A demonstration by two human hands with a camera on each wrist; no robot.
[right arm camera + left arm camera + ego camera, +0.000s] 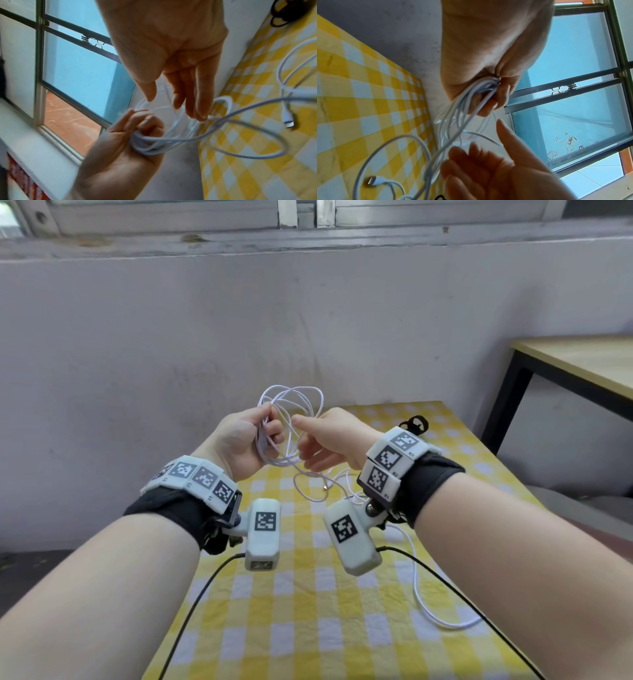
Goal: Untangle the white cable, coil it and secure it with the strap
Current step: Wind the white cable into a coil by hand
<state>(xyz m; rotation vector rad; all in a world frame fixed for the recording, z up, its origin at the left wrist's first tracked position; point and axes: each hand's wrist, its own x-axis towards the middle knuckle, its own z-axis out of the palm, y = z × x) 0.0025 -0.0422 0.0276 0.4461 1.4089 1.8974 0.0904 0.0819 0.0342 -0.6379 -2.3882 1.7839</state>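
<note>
Left hand (241,441) pinches smooth round loops of white cable (291,402); right hand (329,440) spread, fingers straight.

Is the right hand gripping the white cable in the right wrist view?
No: the right hand has straight, open fingers, while the left hand grips the white cable.

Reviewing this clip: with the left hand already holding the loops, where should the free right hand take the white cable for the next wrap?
Probably on the slack strand hanging just below the loops, coming from the right. The left hand grips the white cable coils; the right hand is open beside them, and the tail runs down onto the checkered tablecloth. The black strap lies untouched behind.
</note>
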